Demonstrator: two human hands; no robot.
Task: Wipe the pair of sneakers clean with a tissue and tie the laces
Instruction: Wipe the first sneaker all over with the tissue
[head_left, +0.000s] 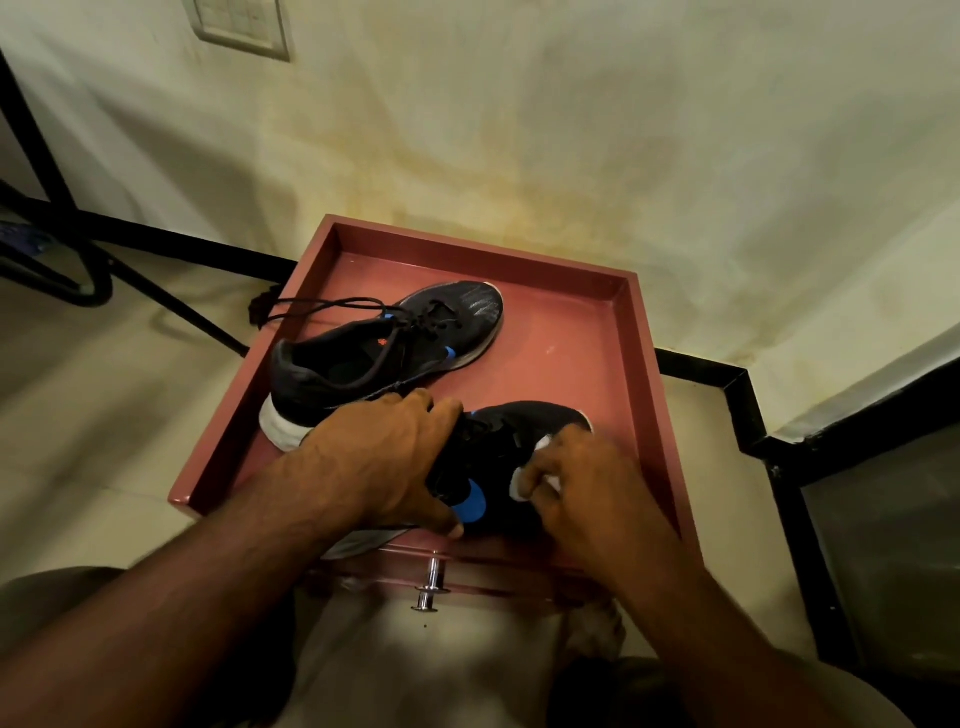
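Basically, left hand (395, 457) gripped near sneaker (514, 457) at lower centre, right hand (587, 483) fingers pinched tissue (524, 480) against it; second sneaker (384, 353) unlaced behind, both in red tray (613, 374).

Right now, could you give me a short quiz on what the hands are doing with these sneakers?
1. True or false: the right hand holds a white tissue against the near sneaker.
2. What does the left hand do? A) grips the near sneaker B) pulls the far sneaker's laces C) rests on the floor
3. Fill in: both sneakers sit on a reddish ____.

Key: 1 true. 2 A. 3 tray. The far sneaker lies untouched, its laces loose over the tray's rim.
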